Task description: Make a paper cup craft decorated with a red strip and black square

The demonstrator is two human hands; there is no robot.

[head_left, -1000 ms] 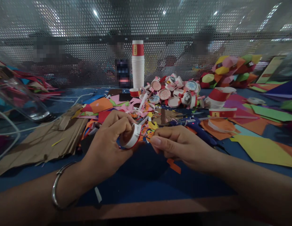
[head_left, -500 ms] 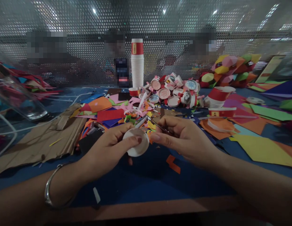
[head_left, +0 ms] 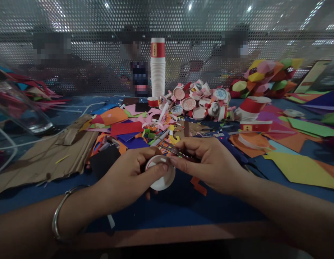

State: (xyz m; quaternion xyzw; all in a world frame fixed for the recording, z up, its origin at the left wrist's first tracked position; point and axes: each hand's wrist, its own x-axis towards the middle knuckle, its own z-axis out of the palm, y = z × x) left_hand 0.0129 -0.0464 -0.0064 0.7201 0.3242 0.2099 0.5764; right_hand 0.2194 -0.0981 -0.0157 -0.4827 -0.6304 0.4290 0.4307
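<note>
White cup base (head_left: 164,181) — tilted; patterned tool (head_left: 179,152)

Table (head_left: 210,212): cardboard (head_left: 75,154) on left part. Glass vessel (head_left: 34,115) beyond it, tilted, farther left. Cup stack (head_left: 157,68) upright at back, near centre. Heap of cut cup pieces (head_left: 199,100) just right of stack. Short cup stack (head_left: 251,108) right of heap. Paper sheets (head_left: 304,169) on right. Mesh screen (head_left: 177,21) behind all.

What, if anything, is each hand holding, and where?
The left hand holds a white cup piece by its edge, thumb across its face. The right hand pinches a slim dark tool behind its tip.
</note>
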